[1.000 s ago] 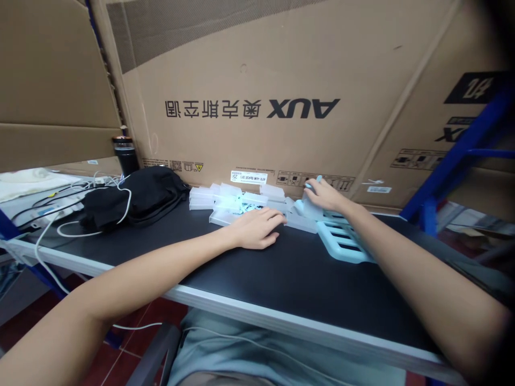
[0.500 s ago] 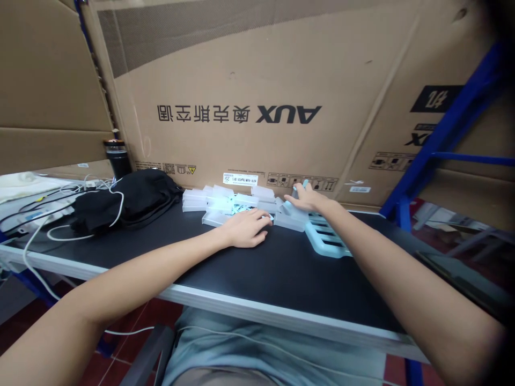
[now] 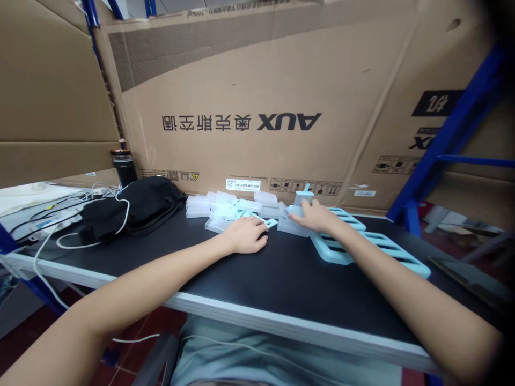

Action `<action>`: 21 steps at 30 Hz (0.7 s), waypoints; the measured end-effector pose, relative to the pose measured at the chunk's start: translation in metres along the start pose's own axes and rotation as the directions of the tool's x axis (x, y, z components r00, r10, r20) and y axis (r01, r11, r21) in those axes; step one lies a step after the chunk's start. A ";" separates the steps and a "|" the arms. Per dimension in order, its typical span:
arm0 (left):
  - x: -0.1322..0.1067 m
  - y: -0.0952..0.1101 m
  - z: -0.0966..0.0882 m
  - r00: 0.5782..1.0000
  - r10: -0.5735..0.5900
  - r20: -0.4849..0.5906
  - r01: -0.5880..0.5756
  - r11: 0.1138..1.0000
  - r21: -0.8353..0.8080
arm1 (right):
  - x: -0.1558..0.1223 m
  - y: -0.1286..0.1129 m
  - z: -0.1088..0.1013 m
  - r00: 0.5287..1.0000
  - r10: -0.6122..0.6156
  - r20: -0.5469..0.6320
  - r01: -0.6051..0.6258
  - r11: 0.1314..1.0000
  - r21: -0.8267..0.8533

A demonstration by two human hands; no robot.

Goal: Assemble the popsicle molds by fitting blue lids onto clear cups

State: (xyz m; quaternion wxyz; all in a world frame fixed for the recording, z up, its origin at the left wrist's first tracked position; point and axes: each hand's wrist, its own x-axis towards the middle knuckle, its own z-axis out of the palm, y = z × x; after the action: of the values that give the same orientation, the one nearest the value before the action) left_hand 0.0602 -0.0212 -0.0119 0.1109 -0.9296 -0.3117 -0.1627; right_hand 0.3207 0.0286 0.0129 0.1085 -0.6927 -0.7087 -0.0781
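My left hand [image 3: 247,235] rests on the black table [image 3: 249,268] with its fingers curled loosely down beside a pile of small clear plastic boxes [image 3: 225,205]; whether it holds anything is hidden. My right hand [image 3: 311,217] lies a little further back, fingers stretched forward onto a clear box [image 3: 292,227] and touching a small light-blue part [image 3: 302,197] that stands upright. Under my right forearm lie light-blue slotted trays [image 3: 354,241].
A large AUX cardboard carton [image 3: 261,107] stands as a wall behind the table. A black bag [image 3: 132,206], white cables [image 3: 68,236] and a dark tumbler [image 3: 124,166] sit at the left. Blue shelf posts [image 3: 446,139] rise at the right, with a dark flat object [image 3: 462,273] beside them.
My right hand has slid back and lower, off the upright blue part. My left hand has hardly moved. The view has shifted, showing more of the blue trays.
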 end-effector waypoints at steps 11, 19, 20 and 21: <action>-0.001 -0.001 -0.011 0.996 0.084 0.020 -0.084 0.996 -0.006 | -0.022 -0.008 -0.049 0.987 -0.094 -0.130 0.128 0.948 0.291; -0.003 -0.004 -0.011 1.000 0.021 -0.011 -0.023 0.983 -0.184 | -0.047 -0.032 -0.064 0.841 -0.478 0.254 0.318 0.815 0.484; -0.003 -0.005 -0.010 1.000 0.009 -0.026 -0.014 0.982 -0.190 | -0.046 -0.032 -0.062 0.836 -0.496 0.235 0.350 0.811 0.468; -0.003 -0.006 -0.009 0.999 -0.002 -0.043 -0.007 0.981 -0.194 | -0.045 -0.031 -0.060 0.834 -0.511 0.210 0.383 0.809 0.446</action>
State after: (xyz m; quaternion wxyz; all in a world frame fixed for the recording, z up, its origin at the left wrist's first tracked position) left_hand 0.0519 -0.0210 -0.0042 0.0267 -0.9326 -0.2907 -0.2124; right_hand 0.2932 -0.0318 0.0603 0.1044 -0.4716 -0.8622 0.1527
